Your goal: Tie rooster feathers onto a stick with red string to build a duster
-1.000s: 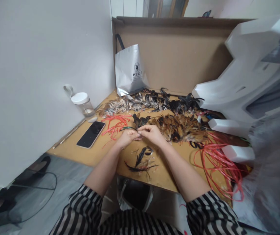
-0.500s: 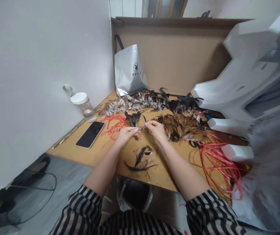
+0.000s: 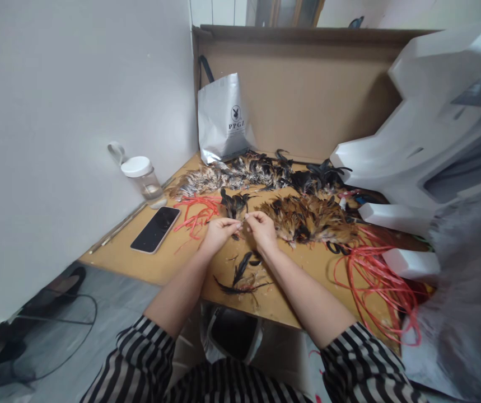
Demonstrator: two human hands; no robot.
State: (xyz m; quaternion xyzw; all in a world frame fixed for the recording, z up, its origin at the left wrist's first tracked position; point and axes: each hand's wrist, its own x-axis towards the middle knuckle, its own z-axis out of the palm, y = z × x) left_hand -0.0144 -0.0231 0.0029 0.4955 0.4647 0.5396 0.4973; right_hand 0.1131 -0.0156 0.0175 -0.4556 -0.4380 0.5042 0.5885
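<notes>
My left hand [image 3: 218, 232] and my right hand [image 3: 260, 227] are pinched close together over the middle of a wooden table [image 3: 168, 260]. Between the fingertips they hold a small bunch of dark feathers [image 3: 234, 204] that fans upward just beyond them. A few loose black feathers [image 3: 240, 277] lie on the table under my wrists. To the right of my right hand spreads a brown feather pile [image 3: 307, 218]. Red string [image 3: 198, 212] lies just left of my left hand.
A phone [image 3: 156, 229] and a white-lidded jar [image 3: 143, 177] sit at the left by the wall. A silver bag [image 3: 223, 120] leans on the cardboard back panel. More feathers [image 3: 261, 170] line the rear. White foam blocks [image 3: 408, 145] and tangled red cord [image 3: 381, 280] crowd the right.
Both hands have shifted slightly away from me and stayed pinched together. The dark feather bunch has risen and now stands more upright between the fingertips.
</notes>
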